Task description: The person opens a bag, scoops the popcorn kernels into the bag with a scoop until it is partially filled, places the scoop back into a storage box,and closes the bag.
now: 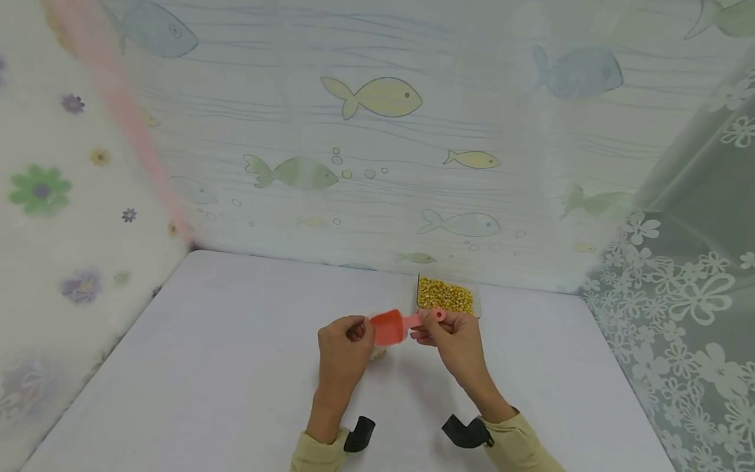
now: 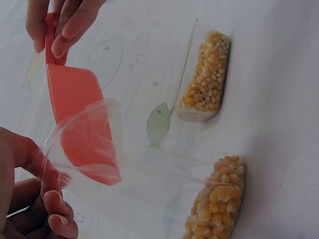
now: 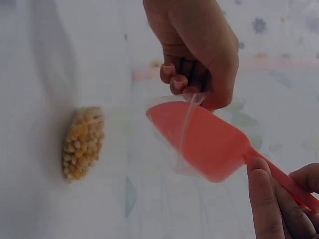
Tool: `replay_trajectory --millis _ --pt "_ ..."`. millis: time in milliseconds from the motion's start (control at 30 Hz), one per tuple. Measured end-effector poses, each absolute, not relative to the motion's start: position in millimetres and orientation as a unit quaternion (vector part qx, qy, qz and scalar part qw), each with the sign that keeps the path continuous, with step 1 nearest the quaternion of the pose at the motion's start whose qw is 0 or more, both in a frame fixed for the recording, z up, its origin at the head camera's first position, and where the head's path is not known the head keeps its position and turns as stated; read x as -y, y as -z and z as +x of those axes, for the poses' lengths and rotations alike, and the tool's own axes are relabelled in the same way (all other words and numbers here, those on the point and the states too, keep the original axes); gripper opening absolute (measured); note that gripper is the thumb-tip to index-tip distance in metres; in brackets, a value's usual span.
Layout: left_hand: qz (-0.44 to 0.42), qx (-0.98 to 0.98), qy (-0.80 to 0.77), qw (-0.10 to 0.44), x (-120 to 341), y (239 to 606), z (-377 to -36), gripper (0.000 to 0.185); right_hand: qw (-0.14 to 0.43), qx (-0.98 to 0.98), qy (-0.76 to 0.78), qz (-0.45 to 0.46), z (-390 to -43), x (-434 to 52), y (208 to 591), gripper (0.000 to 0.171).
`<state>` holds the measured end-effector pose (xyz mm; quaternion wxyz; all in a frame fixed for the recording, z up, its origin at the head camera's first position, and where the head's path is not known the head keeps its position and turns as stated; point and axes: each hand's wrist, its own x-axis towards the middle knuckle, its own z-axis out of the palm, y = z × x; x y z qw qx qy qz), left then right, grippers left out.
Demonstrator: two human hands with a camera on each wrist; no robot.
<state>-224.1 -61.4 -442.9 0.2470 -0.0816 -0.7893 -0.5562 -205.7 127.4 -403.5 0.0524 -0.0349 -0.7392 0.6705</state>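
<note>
Curtained tabletop booth (image 1: 236, 367), fish-print backdrop (image 1: 377, 98)

- white worktop (image 1: 236, 367)
- fish-print backdrop (image 1: 377, 131) behind it
- flower-print sheet (image 1: 65, 216) on left side
- lace floral curtain (image 1: 690, 314) on right side
- pink strip (image 1: 118, 105) slanting at upper left

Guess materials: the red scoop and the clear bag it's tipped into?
Red scoop: looks like moulded plastic, uniform colour, smooth matte surface, one piece with its handle. Clear bag: thin transparent plastic film, glossy, creased; the scoop shows through it.
</note>
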Motion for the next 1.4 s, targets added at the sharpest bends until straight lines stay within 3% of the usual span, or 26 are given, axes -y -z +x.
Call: replay_trajectory --millis 667,867,1067,1400 --pt "-0.084 0.789 0.550 0.260 62.6 443.2 -226.4 0.008 0.099 0.687 -0.713 -0.095 -199.4 -159.2 409.7 0.032" --pt "-0.081 0.790 0.550 0.257 63.0 441.5 -225.8 0.009 0.103 0.623 -0.764 -0.131 -199.2 -180.6 414.6 0.021" --pt "-0.078 0.790 0.554 0.251 63.2 441.9 -225.7 0.009 0.104 0.559 -0.806 -0.162 -207.7 -206.2 424.0 0.024" --pt "-0.078 0.788 0.555 0.255 63.7 443.0 -226.0 0.010 0.203 0.545 -0.782 -0.223 -233.9 -241.1 448.7 0.021"
